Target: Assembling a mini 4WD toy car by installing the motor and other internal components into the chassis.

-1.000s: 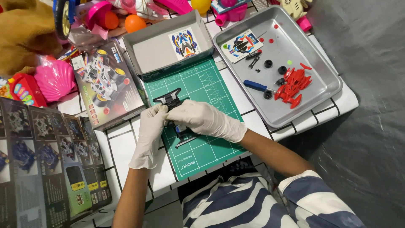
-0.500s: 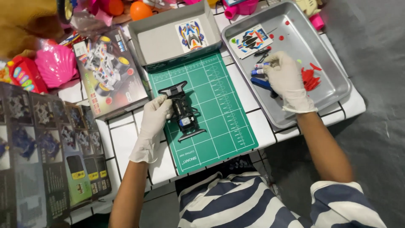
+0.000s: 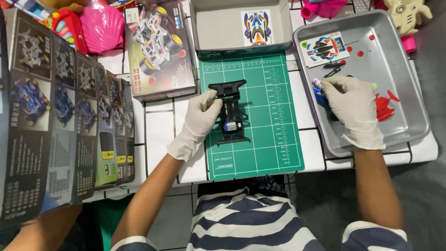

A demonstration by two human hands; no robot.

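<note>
A black toy car chassis with a small motor lies on a green cutting mat. My left hand, in a white glove, rests its fingertips on the chassis's left side. My right hand, also gloved, is inside the metal tray at the right, its fingers curled over a blue-handled tool. Whether the fingers have closed on the tool is hidden. Red plastic parts lie just right of that hand, and a sticker sheet lies above it.
An open grey box lid with a sticker sheet sits behind the mat. A model car box and folded instruction sheets lie at the left. Pink and red toys crowd the back edge. The table is white tile.
My right hand left the chassis and moved right into the metal tray, settling over the blue-handled tool. My left hand stayed on the chassis.
</note>
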